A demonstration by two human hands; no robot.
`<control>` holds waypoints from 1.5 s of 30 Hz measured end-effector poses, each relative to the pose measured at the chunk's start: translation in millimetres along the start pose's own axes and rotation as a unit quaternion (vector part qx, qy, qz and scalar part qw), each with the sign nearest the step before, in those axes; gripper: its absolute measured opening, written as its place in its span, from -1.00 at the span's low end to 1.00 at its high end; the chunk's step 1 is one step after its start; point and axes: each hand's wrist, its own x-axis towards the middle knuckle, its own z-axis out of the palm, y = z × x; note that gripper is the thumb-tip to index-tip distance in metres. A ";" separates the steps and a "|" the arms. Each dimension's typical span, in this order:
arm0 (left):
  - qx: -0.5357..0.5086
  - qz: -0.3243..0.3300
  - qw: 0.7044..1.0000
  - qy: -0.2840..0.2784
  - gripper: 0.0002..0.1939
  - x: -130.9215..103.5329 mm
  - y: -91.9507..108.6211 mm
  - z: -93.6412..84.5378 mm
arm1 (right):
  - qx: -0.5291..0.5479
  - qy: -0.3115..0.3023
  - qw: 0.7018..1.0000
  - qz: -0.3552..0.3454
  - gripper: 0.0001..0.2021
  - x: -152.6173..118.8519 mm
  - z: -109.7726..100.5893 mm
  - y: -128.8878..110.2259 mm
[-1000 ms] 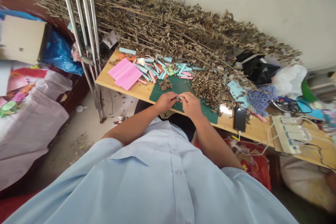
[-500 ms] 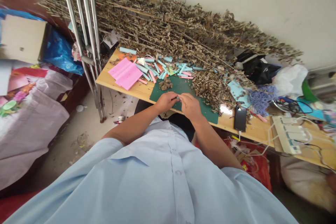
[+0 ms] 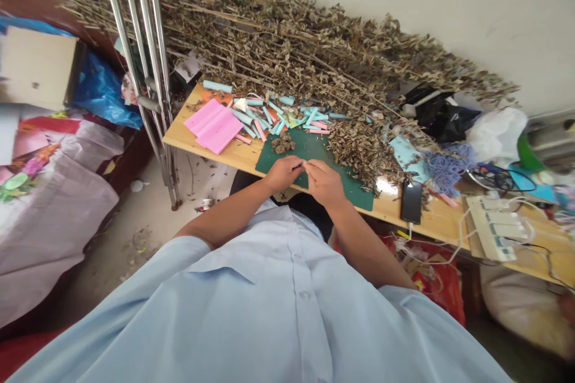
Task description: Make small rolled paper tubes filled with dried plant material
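Observation:
Over the front of a green cutting mat [image 3: 309, 143], my left hand [image 3: 284, 173] and my right hand [image 3: 324, 182] meet fingertip to fingertip. Both are closed in a pinch. Whatever sits between the fingers is small and mostly hidden, so I cannot make it out. Just beyond my left hand lies a small brown clump of crushed plant matter [image 3: 283, 143]. To the right of my right hand a heap of dry leaves [image 3: 363, 152] covers part of the mat. Behind the mat are several blue and pink paper rolls [image 3: 281, 116].
Pink paper sheets [image 3: 213, 125] lie at the table's left end, beside metal crutches [image 3: 148, 72]. Long dried plant stalks [image 3: 269, 42] fill the back along the wall. On the right are a phone [image 3: 411, 202] with a cable, blue string [image 3: 449, 163] and a power strip [image 3: 492, 227].
The fingertips of my right hand have moved slightly left and up, closer against my left fingers. The small thing between them shows less now. Everything on the table stays put.

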 end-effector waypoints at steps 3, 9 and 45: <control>-0.007 -0.002 1.000 0.004 -0.82 0.1 -0.2 0.6 | 0.046 0.042 0.998 0.021 -0.67 -1.1 0.0 2.1; -0.015 0.000 1.000 0.000 -0.78 0.4 0.8 0.0 | 0.067 0.064 0.995 0.036 -0.67 -3.4 -2.8 2.1; 0.004 0.011 1.000 0.016 -0.77 1.0 -3.5 1.3 | 0.051 0.083 0.994 0.044 -0.65 3.5 -6.6 -3.3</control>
